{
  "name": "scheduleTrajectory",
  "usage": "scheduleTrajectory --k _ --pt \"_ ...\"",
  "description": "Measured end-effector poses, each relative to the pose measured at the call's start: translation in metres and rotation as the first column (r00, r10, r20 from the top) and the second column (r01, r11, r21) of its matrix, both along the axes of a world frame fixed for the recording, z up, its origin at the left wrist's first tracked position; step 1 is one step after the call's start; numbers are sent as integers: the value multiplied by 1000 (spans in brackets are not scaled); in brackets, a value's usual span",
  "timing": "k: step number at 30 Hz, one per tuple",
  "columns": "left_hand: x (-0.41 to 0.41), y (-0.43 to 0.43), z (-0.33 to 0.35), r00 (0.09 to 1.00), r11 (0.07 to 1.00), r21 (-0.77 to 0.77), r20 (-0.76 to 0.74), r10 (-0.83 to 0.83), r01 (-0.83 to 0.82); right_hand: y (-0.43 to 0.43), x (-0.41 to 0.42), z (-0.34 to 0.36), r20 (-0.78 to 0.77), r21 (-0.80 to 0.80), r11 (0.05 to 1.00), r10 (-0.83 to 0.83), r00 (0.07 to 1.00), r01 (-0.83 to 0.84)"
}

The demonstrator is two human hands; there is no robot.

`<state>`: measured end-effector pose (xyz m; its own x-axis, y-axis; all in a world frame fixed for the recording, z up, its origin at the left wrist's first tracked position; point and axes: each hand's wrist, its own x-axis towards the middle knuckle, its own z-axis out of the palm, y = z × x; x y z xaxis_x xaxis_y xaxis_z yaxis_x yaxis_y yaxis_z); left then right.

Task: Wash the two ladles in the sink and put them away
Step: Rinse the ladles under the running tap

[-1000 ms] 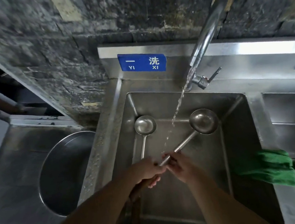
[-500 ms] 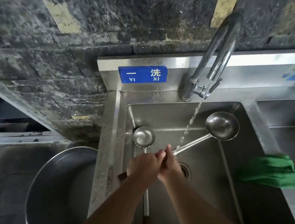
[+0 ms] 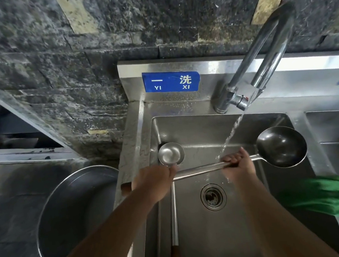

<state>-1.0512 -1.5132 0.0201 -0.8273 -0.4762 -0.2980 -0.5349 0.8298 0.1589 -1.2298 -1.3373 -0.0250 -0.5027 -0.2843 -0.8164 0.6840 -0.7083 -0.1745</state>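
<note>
Two steel ladles are in the sink (image 3: 201,239). The large ladle (image 3: 282,146) lies across the basin with its bowl at the right. My left hand (image 3: 153,179) grips its handle near the wooden end at the sink's left rim. My right hand (image 3: 237,165) is wrapped round the metal shaft close to the bowl, under the running water. The small ladle (image 3: 171,153) lies along the sink's left side, bowl at the back, its wooden-tipped handle pointing toward me.
The tap (image 3: 261,53) runs a stream into the basin above the drain (image 3: 213,196). A green cloth (image 3: 320,197) hangs over the divider to a second basin on the right. A big round metal basin (image 3: 69,221) sits in the counter on the left.
My hands were together at the middle of the large ladle's handle. The right hand has since slid along the shaft toward the bowl, and the ladle has turned more crosswise.
</note>
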Motion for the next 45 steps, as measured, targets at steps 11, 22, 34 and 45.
scheduleTrajectory --k 11,22,34,45 --pt "5 18 -11 996 995 39 1 89 -89 -31 56 3 -51 -46 991 123 991 -125" --pt "23 -4 -6 994 994 36 16 107 -107 -16 33 2 -34 17 992 122 992 -122" --pt "23 23 -2 989 992 6 73 129 -129 -58 102 6 17 36 958 283 959 -283" --pt "28 16 2 988 988 0 11 155 -155 -66 105 17 17 -132 958 259 966 -255"
